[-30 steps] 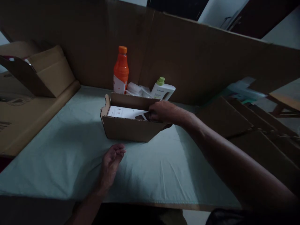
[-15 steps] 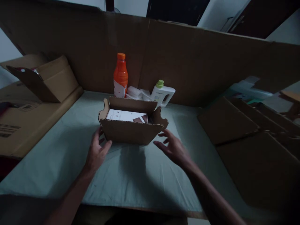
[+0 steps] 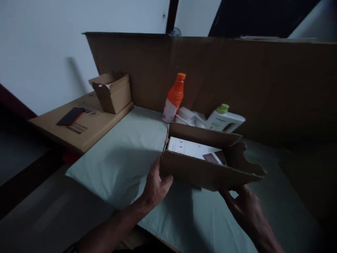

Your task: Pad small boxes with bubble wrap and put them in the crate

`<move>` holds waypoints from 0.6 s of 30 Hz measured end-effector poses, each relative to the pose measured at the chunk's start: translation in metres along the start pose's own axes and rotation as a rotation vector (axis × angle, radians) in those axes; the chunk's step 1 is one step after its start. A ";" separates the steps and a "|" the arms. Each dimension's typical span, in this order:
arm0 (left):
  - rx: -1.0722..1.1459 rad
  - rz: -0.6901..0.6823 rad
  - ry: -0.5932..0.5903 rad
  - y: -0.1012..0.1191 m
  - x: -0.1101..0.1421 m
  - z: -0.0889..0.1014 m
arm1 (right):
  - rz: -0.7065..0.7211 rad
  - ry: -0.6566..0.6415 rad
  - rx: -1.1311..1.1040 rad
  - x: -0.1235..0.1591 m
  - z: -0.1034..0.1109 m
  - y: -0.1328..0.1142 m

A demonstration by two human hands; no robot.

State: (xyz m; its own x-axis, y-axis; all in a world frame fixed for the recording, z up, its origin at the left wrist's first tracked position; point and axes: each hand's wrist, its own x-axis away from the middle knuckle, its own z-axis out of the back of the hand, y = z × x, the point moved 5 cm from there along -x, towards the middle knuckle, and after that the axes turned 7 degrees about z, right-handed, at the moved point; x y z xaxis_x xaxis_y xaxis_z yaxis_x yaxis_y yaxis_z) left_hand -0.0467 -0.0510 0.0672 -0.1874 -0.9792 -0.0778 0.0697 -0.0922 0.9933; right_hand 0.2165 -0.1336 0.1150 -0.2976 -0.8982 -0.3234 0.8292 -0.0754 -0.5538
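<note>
A small open cardboard box (image 3: 202, 171) sits on the pale cloth (image 3: 126, 158), with a white carton (image 3: 193, 149) lying inside it. My left hand (image 3: 155, 186) grips the box's near left corner, thumb against the front wall. Under the box's near right corner, my right hand (image 3: 243, 205) holds it with curled fingers. Behind the box stand an orange bottle (image 3: 174, 96) and a white bottle with a green cap (image 3: 225, 119).
A tall cardboard sheet (image 3: 237, 77) walls off the back. At the left a flat carton (image 3: 84, 124) carries a dark phone (image 3: 71, 116) and a small open box (image 3: 113, 92). White packets (image 3: 191, 116) lie between the bottles.
Both hands have closed on the box's near corners; before, the right hand was inside it and then hovered open. The view has swung left, so the box now appears further right.
</note>
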 end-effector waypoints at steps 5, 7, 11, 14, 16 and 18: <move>-0.030 0.166 0.264 -0.018 0.001 0.093 | 0.215 -0.149 -0.163 -0.054 -0.078 -0.075; -0.035 0.167 0.378 -0.018 -0.008 0.141 | 0.332 -0.231 -0.287 -0.090 -0.121 -0.123; -0.126 0.076 0.639 -0.013 -0.024 0.242 | 0.581 -0.343 -0.469 -0.157 -0.209 -0.235; -0.186 0.023 0.805 -0.014 -0.033 0.304 | 0.645 -0.436 -0.519 -0.189 -0.272 -0.309; -0.232 0.001 0.858 -0.017 -0.040 0.330 | 0.626 -0.451 -0.513 -0.201 -0.305 -0.343; -0.286 -0.009 0.883 -0.023 -0.049 0.343 | 0.586 -0.447 -0.490 -0.208 -0.331 -0.363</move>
State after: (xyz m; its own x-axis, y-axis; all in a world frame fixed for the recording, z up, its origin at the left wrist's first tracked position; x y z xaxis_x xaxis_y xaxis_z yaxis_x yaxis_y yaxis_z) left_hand -0.3755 0.0612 0.0777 0.6165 -0.7502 -0.2390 0.3332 -0.0264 0.9425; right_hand -0.1789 0.2237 0.1293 0.4092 -0.8271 -0.3853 0.4639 0.5522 -0.6927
